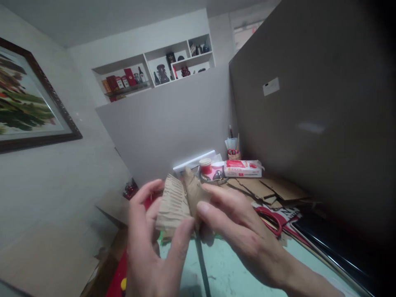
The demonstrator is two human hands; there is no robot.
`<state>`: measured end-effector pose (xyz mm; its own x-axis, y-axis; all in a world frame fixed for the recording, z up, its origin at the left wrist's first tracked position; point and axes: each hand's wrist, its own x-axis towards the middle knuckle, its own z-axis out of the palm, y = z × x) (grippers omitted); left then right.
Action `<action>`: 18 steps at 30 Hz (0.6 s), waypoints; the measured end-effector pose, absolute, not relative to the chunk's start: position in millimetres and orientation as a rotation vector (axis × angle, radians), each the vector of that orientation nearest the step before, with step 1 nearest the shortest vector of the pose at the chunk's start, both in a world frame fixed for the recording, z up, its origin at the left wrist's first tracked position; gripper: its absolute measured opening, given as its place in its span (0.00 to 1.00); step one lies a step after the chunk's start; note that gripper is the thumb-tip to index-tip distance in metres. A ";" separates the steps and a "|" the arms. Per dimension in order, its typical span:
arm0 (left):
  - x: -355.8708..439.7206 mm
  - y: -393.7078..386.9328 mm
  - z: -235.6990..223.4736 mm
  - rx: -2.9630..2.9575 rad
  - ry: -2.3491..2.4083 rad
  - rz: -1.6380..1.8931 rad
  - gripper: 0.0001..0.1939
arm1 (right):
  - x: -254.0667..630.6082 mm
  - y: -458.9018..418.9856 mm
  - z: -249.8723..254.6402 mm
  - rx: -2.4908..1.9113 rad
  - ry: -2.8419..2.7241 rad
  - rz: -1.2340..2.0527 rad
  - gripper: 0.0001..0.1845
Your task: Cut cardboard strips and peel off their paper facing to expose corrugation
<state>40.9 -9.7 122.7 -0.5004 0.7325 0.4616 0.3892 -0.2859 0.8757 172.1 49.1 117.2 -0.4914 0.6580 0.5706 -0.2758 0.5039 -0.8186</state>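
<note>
Between my hands is a small piece of brown corrugated cardboard, its ridged face showing on the left and a smoother flap bent up on the right. My left hand grips its left part, with the thumb on the near lower edge and the fingers behind. On the right part, my right hand pinches the smooth flap between thumb and fingers. The piece is held up above a pale green tabletop. A dark strip runs toward me below it; what it is I cannot make out.
Red-handled scissors lie right of my hands, near flat cardboard pieces. Behind stand a tissue pack, a red paper cup and a pen holder. A black glossy object lies at right. Grey panels enclose the desk.
</note>
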 end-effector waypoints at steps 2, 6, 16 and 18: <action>43.8 -9.8 120.8 1.469 1.749 1.884 0.36 | 171.5 47.8 116.3 -0.323 -1.706 1.216 0.15; 50.4 -9.3 111.8 1.736 1.803 1.916 0.23 | 168.9 48.1 115.5 -0.377 -1.712 1.171 0.15; 48.8 -18.0 114.2 1.639 1.537 1.707 0.09 | 166.0 58.7 115.0 -0.277 -1.616 1.428 0.13; 47.2 -16.8 115.6 1.543 1.444 1.661 0.11 | 163.9 64.5 112.9 -0.170 -1.507 1.616 0.13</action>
<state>47.2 -16.8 115.6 -0.2733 0.8565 0.4378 0.3146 -0.3505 0.8821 163.9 64.5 112.9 -0.5920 0.6659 0.4540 -0.4990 0.1394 -0.8553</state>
